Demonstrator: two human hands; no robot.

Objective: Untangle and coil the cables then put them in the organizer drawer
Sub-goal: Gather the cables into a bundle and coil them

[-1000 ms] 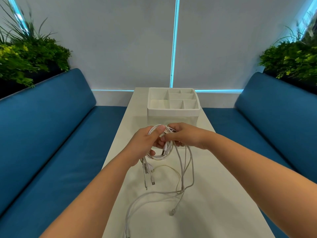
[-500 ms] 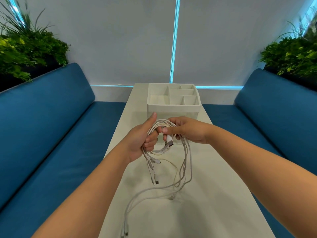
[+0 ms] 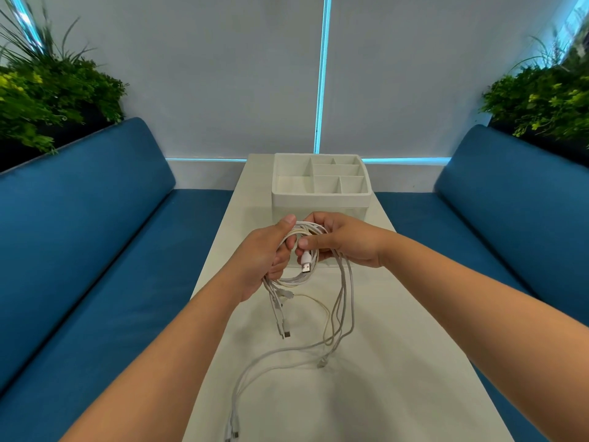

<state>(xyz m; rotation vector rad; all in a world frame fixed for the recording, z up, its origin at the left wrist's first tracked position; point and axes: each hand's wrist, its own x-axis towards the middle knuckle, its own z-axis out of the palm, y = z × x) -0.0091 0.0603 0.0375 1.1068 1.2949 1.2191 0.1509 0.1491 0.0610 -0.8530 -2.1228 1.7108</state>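
Here the left hand (image 3: 261,260) is curled round one side of a bundle of white cables (image 3: 299,279), fingers wrapped through the small loops and thumb stretched up along the top of them. The right hand (image 3: 344,240) faces it from the other side, touching the same loops, its thumb and fingers pinching a cable just above a white USB plug (image 3: 306,262) that points downward between the two hands. Both hands hold the bundle up off the white bench (image 3: 398,362). From below the left hand several short ends hang down with small connectors (image 3: 284,331) at their tips; from under the right hand longer strands fall in loose loops, reach the bench nearer the person, and trail away toward the near edge, where a few more plugs (image 3: 232,432) lie together. Just beyond the hands stands the white organizer drawer (image 3: 322,199), its top open and split into several compartments, none of which shows any cable inside. Blue cushioned seats (image 3: 95,218) run along both sides of the bench, beyond each forearm, with green plants (image 3: 54,94) above their backs.
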